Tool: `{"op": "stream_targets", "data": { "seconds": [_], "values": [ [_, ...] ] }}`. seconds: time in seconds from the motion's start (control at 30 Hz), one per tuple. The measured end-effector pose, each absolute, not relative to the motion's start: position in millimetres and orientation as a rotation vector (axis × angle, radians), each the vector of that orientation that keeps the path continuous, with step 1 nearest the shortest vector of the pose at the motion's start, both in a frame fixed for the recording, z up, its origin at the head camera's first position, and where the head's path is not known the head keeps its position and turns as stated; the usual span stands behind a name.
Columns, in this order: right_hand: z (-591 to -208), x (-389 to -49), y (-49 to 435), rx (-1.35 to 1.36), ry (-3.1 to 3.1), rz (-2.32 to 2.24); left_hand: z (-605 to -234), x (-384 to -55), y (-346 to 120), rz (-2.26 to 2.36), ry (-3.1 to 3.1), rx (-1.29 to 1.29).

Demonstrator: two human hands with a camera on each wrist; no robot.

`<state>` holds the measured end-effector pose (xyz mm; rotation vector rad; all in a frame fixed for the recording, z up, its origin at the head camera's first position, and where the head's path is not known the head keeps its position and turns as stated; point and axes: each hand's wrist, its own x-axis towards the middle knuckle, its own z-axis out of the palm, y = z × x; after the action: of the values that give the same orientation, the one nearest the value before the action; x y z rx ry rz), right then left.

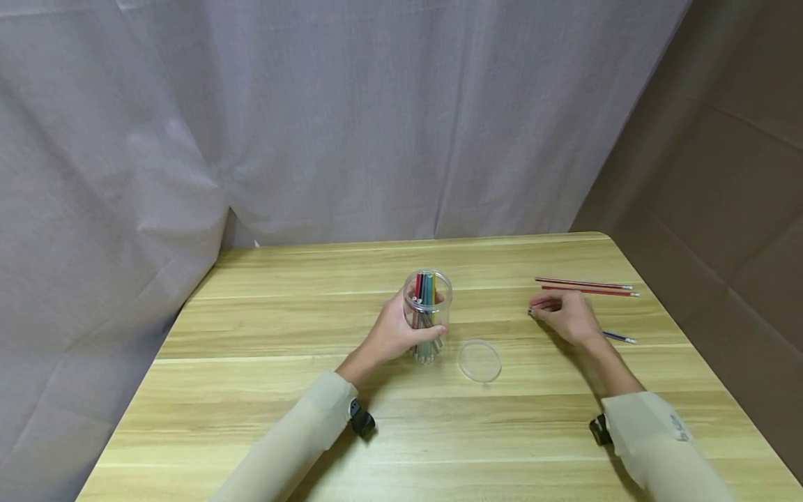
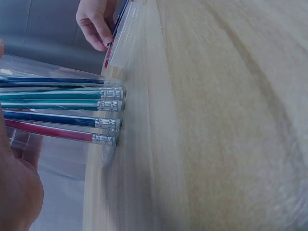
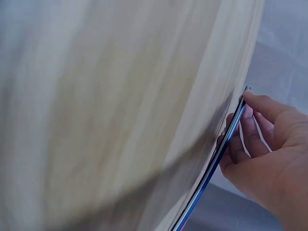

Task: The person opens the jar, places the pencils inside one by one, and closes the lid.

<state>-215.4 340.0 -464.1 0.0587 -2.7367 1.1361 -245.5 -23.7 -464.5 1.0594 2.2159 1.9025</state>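
My left hand grips a clear plastic jar, its thumb across the near side. Several pencils stand inside, in red, dark blue, green and yellow; the left wrist view shows their metal eraser ends at the jar's base. Farther right, my right hand pinches one end of a dark blue pencil between thumb and fingertips. In the head view that hand covers the pencil's middle, and its eraser end points right, low over the table.
A round clear lid lies on the wooden table, just right of the jar. Beyond my right hand lie two red pencils, almost parallel. Grey cloth hangs behind the table, and a brown panel borders its right side.
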Motion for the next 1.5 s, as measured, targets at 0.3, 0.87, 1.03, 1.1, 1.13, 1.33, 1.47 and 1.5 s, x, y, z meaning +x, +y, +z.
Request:
{"op": "stream_targets", "data": {
  "seconds": [0.3, 0.87, 1.03, 1.1, 1.13, 1.33, 1.47, 1.5],
  "values": [
    [-450.5, -210.4, 321.9, 0.072, -2.711, 1.238, -464.4, -246.0, -23.6, 1.901, 2.223, 1.068],
    [-405.6, -198.3, 279.4, 0.184, -2.653, 1.442, -464.0, -245.0, -23.6, 1.907, 2.211, 1.072],
    [-392.0, -193.1, 265.5, 0.199, -2.603, 1.5, -465.8, -246.0, -22.9, 1.923, 2.208, 1.091],
    [-386.8, -190.8, 260.7, 0.214, -2.574, 1.524, -465.8, -245.9, -22.8, 1.925, 2.206, 1.092],
    [-384.3, -189.7, 258.3, 0.225, -2.557, 1.542, -465.7, -245.8, -22.8, 1.924, 2.207, 1.094],
    [-369.0, -183.5, 245.0, 0.264, -2.472, 1.65, -465.0, -245.6, -23.0, 1.911, 2.214, 1.078],
    [-358.1, -179.6, 236.6, 0.3, -2.399, 1.726, -465.4, -246.0, -23.2, 1.908, 2.213, 1.071],
    [-355.3, -178.6, 234.5, 0.314, -2.38, 1.741, -465.5, -246.0, -23.2, 1.908, 2.212, 1.071]
  ]
}}
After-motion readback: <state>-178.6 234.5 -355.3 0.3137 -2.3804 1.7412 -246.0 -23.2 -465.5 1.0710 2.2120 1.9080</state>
